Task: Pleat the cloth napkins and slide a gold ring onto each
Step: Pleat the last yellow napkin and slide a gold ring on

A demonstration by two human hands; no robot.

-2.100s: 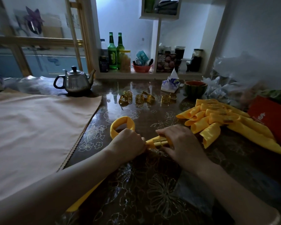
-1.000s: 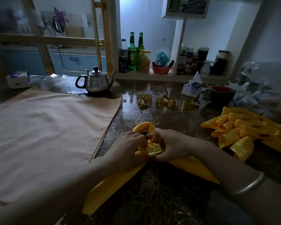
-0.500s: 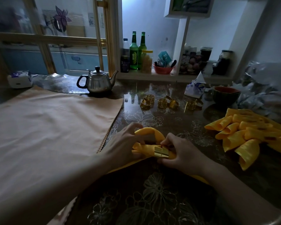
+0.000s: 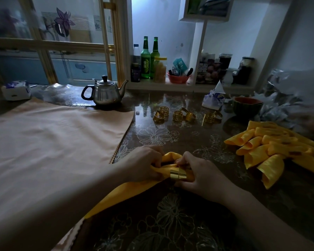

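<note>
Yellow napkin (image 4: 134, 189) is held near table centre, gathered into a narrow band; its tail is laid toward the near left, passing under the left forearm. A gold ring (image 4: 178, 174) is seated around the gathered part, between the two hands. A folded loop of the napkin is seen just beyond the ring.

Left hand (image 4: 143, 163) is curled onto the napkin just left of the ring. Right hand (image 4: 201, 176) is closed on the napkin at the ring, fingertips pinched at the ring's far edge; thumb is hidden. Hands are close together, almost touching above the ring.

Spare rings (image 4: 178, 115) are scattered in a loose row farther back on the glossy floral table (image 4: 170, 223), well apart from the hands. A pile of rolled yellow napkins (image 4: 272, 149) is stacked at the right; bands on them are only dimly seen.

Beige cloth (image 4: 53, 142) is spread flat at the left, its zigzag edge just beside the left hand. Steel teapot (image 4: 105, 93) is stood at the cloth's far edge. Dark bowl (image 4: 246, 105) and tissue pack (image 4: 214, 98) are placed behind the spare rings
</note>
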